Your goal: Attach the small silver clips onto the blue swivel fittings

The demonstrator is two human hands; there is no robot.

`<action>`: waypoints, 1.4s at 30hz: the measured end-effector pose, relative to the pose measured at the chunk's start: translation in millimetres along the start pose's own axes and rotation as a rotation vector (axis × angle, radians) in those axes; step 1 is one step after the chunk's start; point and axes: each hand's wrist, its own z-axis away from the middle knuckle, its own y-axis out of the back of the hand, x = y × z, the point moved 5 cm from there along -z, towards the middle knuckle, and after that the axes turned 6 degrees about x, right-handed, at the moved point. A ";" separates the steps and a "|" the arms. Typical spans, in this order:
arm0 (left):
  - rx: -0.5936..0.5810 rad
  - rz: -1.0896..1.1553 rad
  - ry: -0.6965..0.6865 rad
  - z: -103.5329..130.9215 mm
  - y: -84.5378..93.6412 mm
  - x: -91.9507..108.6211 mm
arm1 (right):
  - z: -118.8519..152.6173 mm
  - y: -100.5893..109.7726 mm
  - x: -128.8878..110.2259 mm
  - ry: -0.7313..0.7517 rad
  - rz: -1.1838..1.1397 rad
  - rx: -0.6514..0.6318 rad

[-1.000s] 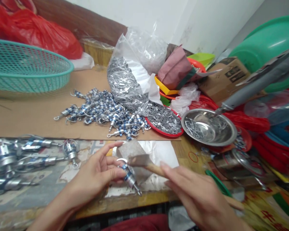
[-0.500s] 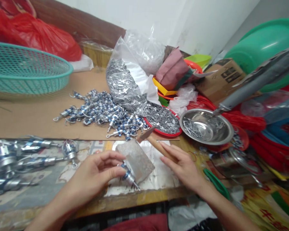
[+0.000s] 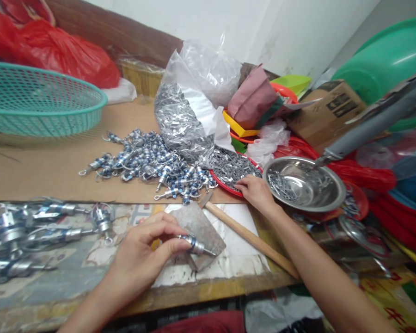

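My left hand (image 3: 152, 245) pinches a silver-and-blue metal fitting (image 3: 200, 248) between thumb and fingers, its thin shank pointing right. Below it lies a flat grey metal block (image 3: 208, 226) on white paper. A hammer (image 3: 246, 236) with a wooden handle rests with its head by the block's far edge. My right hand (image 3: 258, 192) is at the near rim of a red tray (image 3: 223, 186) heaped with small grey metal pieces (image 3: 229, 166). Its fingers are closed together at the pieces; whatever they grip is hidden.
A pile of similar fittings (image 3: 142, 157) lies on cardboard behind the block, with larger-looking ones (image 3: 45, 226) at left. A clear bag of metal pieces (image 3: 180, 120) leans behind the tray. A steel bowl (image 3: 305, 203) stands right, below a grey-wrapped bar (image 3: 367, 125). A turquoise basket (image 3: 45, 122) is far left.
My right hand has let go of the hammer, which now lies on the bench, and has moved to the red tray. My left hand has lifted and turned the fitting slightly rightward.
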 end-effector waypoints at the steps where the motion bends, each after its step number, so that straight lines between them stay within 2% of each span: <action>1: -0.001 -0.004 0.009 0.2 0.0 0.6 | -2.3 -0.5 1.2 -0.010 -0.018 0.023; 4: 0.001 -0.008 0.037 0.9 0.3 1.9 | -6.2 4.1 -1.0 -0.047 -0.112 0.116; 7: 0.022 -0.013 0.053 1.2 1.5 1.2 | -1.0 11.0 -17.0 -0.101 -0.264 0.169; 11: 0.076 -0.031 0.096 0.9 3.8 -3.4 | 32.6 10.3 -71.2 -0.129 -0.508 0.052; 14: 0.088 -0.015 0.130 1.3 3.5 -6.1 | 66.6 4.4 -116.8 -0.136 -0.890 -0.099; 16: 0.088 0.008 0.142 1.8 3.1 -6.5 | 82.4 3.2 -135.2 -0.125 -1.034 -0.112; 19: 0.074 0.036 0.145 2.3 2.8 -6.1 | 92.3 2.1 -143.4 -0.112 -1.052 -0.065; 24: -0.001 0.082 0.098 0.8 0.3 -2.6 | 95.8 -2.7 -142.2 -0.155 -1.135 -0.083; 26: 0.003 0.108 0.096 0.4 0.4 -1.1 | 98.1 -1.4 -140.9 -0.142 -1.126 -0.068; 28: 0.014 0.132 0.116 0.7 0.8 0.5 | 100.8 3.9 -139.7 -0.047 -1.051 -0.018; 29: 0.021 0.140 0.130 1.1 1.1 1.3 | 102.5 8.1 -140.1 0.048 -0.982 0.017; 33: 0.044 0.088 0.161 2.7 3.7 4.1 | 114.5 21.7 -147.0 0.559 -0.614 0.142; 35: 0.038 0.023 0.125 2.9 4.5 6.2 | 119.5 23.7 -149.2 0.725 -0.495 0.164; 38: 0.035 -0.059 0.029 3.4 5.9 11.3 | 121.3 27.6 -151.9 0.846 -0.430 0.191; 42: 0.045 -0.129 -0.081 6.3 8.5 20.3 | 119.8 33.4 -156.4 0.883 -0.394 0.203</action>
